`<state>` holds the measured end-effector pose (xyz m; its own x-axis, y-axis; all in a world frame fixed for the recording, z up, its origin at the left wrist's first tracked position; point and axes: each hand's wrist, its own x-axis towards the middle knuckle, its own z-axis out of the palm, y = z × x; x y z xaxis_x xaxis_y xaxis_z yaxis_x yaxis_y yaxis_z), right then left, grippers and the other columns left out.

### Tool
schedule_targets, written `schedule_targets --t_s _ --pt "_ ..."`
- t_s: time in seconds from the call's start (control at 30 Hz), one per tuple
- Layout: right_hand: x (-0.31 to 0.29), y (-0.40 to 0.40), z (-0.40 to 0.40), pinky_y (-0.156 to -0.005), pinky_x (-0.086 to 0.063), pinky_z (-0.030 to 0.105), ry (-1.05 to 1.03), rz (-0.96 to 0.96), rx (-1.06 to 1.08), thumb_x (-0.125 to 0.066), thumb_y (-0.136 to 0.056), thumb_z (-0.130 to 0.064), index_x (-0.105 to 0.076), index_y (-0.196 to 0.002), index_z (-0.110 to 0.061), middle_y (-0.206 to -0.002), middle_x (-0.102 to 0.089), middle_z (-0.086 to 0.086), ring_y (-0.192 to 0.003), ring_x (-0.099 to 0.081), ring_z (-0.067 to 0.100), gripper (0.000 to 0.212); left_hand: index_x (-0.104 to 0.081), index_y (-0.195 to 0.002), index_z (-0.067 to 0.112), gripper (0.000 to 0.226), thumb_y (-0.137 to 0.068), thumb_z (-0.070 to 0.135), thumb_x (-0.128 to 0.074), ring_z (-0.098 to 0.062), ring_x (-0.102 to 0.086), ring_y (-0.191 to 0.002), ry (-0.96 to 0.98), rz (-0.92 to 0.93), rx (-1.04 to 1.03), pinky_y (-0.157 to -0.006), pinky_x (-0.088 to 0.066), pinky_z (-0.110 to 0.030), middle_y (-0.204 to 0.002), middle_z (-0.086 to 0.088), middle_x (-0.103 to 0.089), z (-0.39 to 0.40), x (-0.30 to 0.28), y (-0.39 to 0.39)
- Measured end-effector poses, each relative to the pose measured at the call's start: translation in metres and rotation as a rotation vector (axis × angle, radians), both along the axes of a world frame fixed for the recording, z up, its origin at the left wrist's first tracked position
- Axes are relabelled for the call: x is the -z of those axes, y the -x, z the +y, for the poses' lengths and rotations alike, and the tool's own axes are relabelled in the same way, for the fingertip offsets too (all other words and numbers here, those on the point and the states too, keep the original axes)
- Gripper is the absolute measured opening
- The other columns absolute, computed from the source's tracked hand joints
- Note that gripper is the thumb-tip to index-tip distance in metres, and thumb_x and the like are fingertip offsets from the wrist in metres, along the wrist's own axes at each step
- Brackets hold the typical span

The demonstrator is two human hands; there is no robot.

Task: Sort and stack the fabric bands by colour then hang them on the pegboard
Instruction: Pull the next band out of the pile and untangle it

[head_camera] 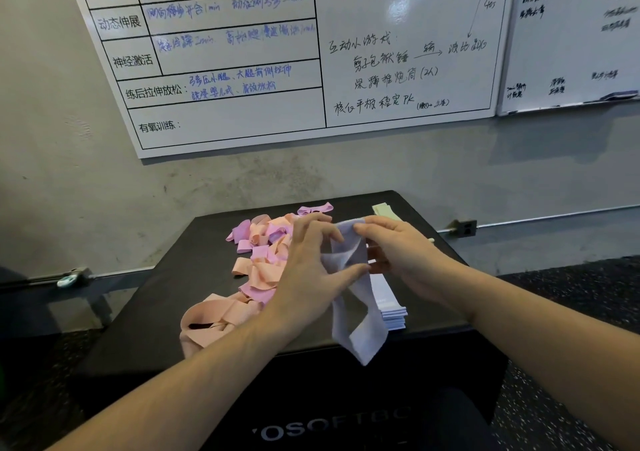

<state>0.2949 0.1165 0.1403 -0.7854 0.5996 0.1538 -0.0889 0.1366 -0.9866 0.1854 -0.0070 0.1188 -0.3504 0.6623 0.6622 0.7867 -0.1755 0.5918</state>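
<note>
A lavender fabric band (358, 326) hangs in the air over the black box (166, 298), twisted into a loop. My left hand (311, 270) pinches its upper left part, thumb underneath. My right hand (398, 253) pinches its top edge from the right. Under my right hand lies a neat stack of lavender bands (391, 308). A loose pile of peach and pink bands (259, 267) is spread over the box's left half. A small pale green stack (384, 210) sits at the far right corner.
The box stands against a grey concrete wall (242, 180) with two written-on whiteboards (277, 52) above. Dark speckled rubber floor (571, 312) surrounds it. A metal conduit (519, 223) runs along the wall near floor level. No pegboard is in view.
</note>
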Motion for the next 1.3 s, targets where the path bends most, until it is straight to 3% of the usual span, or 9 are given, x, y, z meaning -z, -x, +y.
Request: schedule_targets --t_s 0.17,0.27,0.5,0.63,0.73,0.93,1.1,1.2,1.3 --pt "-0.003 0.000 0.008 -0.070 -0.058 0.034 0.095 0.110 0.028 -0.055 -0.103 -0.022 -0.071 -0.100 -0.021 -0.086 -0.072 -0.002 -0.083 -0.067 0.017 0.017 -0.046 -0.117 0.031 0.051 -0.082 0.028 -0.084 0.004 -0.063 -0.102 0.076 -0.543 0.078 -0.081 -0.055 -0.021 -0.114 0.012 -0.061 0.005 -0.008 0.001" --pt "-0.004 0.001 0.011 -0.086 -0.057 0.045 0.094 0.098 0.024 -0.057 -0.102 -0.025 -0.072 -0.108 -0.020 -0.100 -0.074 0.004 -0.093 -0.069 0.021 0.017 -0.055 -0.117 0.031 0.035 -0.090 0.032 -0.076 -0.007 -0.069 -0.101 0.133 -0.563 0.116 -0.070 -0.054 -0.019 -0.112 0.006 -0.071 0.012 -0.012 0.006" --pt "0.011 -0.001 0.023 -0.075 -0.061 0.034 0.023 0.126 0.088 -0.059 -0.100 -0.038 -0.070 -0.114 -0.024 -0.105 -0.075 -0.001 -0.094 -0.073 0.017 0.023 -0.069 -0.119 0.022 0.020 -0.101 0.026 -0.062 -0.013 -0.074 -0.099 0.173 -0.650 0.184 -0.071 -0.057 -0.024 -0.106 0.004 -0.077 0.037 -0.019 0.001" --pt "0.038 -0.009 0.033 -0.054 -0.045 0.020 0.074 -0.002 0.023 -0.065 -0.095 -0.041 -0.067 -0.110 -0.024 -0.073 -0.066 -0.017 -0.062 -0.062 0.004 0.023 -0.064 -0.119 0.017 0.018 -0.103 0.023 -0.059 -0.021 -0.072 -0.094 0.135 -0.799 0.143 -0.067 -0.056 -0.029 -0.108 -0.005 -0.074 0.060 -0.020 0.009" --pt "0.060 -0.017 0.043 -0.059 -0.045 0.018 0.022 -0.137 -0.019 -0.068 -0.095 -0.029 -0.063 -0.114 -0.024 -0.074 -0.069 -0.016 -0.067 -0.063 0.001 0.021 -0.058 -0.124 0.016 0.020 -0.106 0.020 -0.053 -0.019 -0.068 -0.087 0.115 -0.891 0.110 -0.059 -0.053 -0.026 -0.105 -0.004 -0.070 0.081 -0.022 0.019" --pt "0.099 -0.022 0.065 -0.085 -0.052 0.036 -0.090 -0.355 0.083 -0.062 -0.095 -0.021 -0.052 -0.115 -0.028 -0.104 -0.072 0.006 -0.096 -0.068 0.017 0.023 -0.057 -0.115 0.018 0.020 -0.099 0.009 -0.050 -0.031 -0.066 -0.109 0.127 -1.020 -0.010 -0.091 -0.054 -0.044 -0.122 -0.014 -0.067 0.133 -0.005 0.051" --pt "0.118 -0.027 0.081 -0.066 -0.044 0.020 -0.165 -0.477 0.085 -0.053 -0.097 -0.019 -0.044 -0.128 -0.025 -0.101 -0.061 -0.002 -0.083 -0.058 0.009 0.033 -0.053 -0.130 0.008 0.036 -0.094 0.008 -0.047 -0.026 -0.076 -0.079 0.090 -1.203 -0.125 -0.067 -0.063 -0.036 -0.125 -0.017 -0.065 0.174 0.013 0.078" --pt "0.128 -0.026 0.091 -0.054 -0.044 0.012 -0.226 -0.471 0.139 -0.054 -0.099 -0.023 -0.042 -0.127 -0.030 -0.097 -0.063 -0.003 -0.076 -0.062 0.010 0.032 -0.059 -0.128 0.013 0.037 -0.093 0.013 -0.048 -0.027 -0.068 -0.113 0.087 -1.233 -0.228 -0.100 -0.055 -0.043 -0.133 -0.012 -0.062 0.201 0.021 0.098" --pt "0.138 -0.023 0.106 -0.053 -0.041 0.014 -0.269 -0.433 0.213 -0.061 -0.096 -0.027 -0.049 -0.129 -0.029 -0.077 -0.065 -0.002 -0.055 -0.056 0.002 0.035 -0.059 -0.126 0.014 0.046 -0.081 0.016 -0.050 -0.027 -0.060 -0.123 0.135 -1.211 -0.229 -0.109 -0.047 -0.046 -0.137 -0.011 -0.060 0.240 0.045 0.138"
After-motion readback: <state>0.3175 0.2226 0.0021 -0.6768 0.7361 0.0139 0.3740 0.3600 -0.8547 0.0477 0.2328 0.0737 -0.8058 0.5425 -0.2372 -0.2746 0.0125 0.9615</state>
